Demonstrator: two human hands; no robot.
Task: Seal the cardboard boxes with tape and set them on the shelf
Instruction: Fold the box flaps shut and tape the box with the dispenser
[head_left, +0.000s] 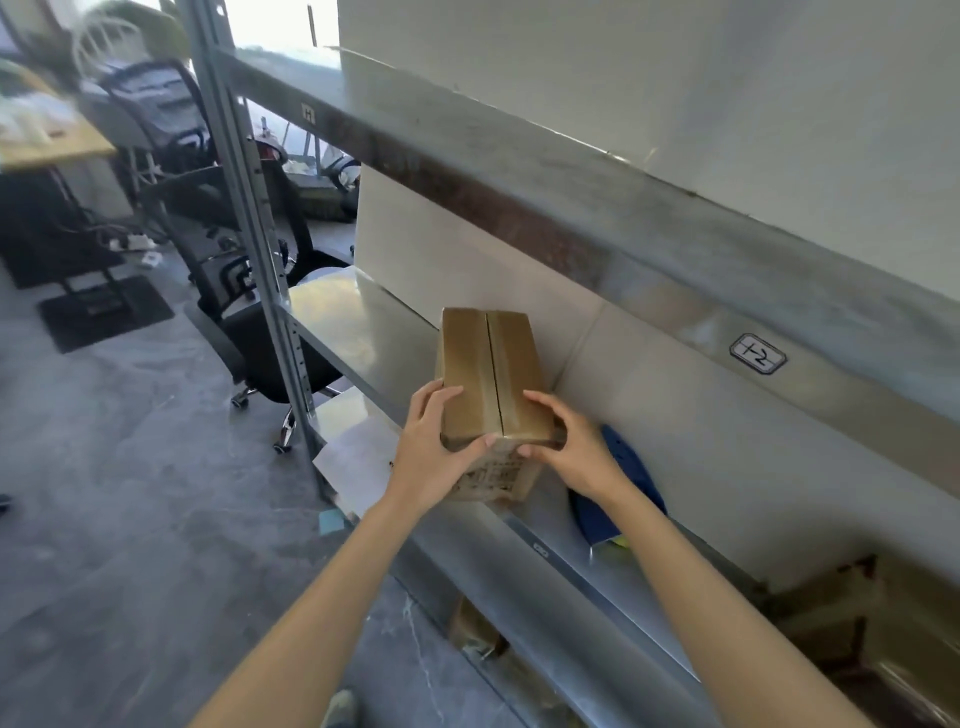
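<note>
The person stands at a metal shelving rack with a small cardboard box held at its middle level. The left hand grips the box's near left corner, fingers up the side and thumb laid across the top edge. The right hand clasps the near right corner, fingers curled over the top. Clear tape runs along the top seam. The far part of the box is over the shelf deck and the near end juts past the front edge; whether it rests there I cannot tell. Just behind the right hand lies a dark blue object. A white sheet lies below, and a black office chair stands beyond the rack.
</note>
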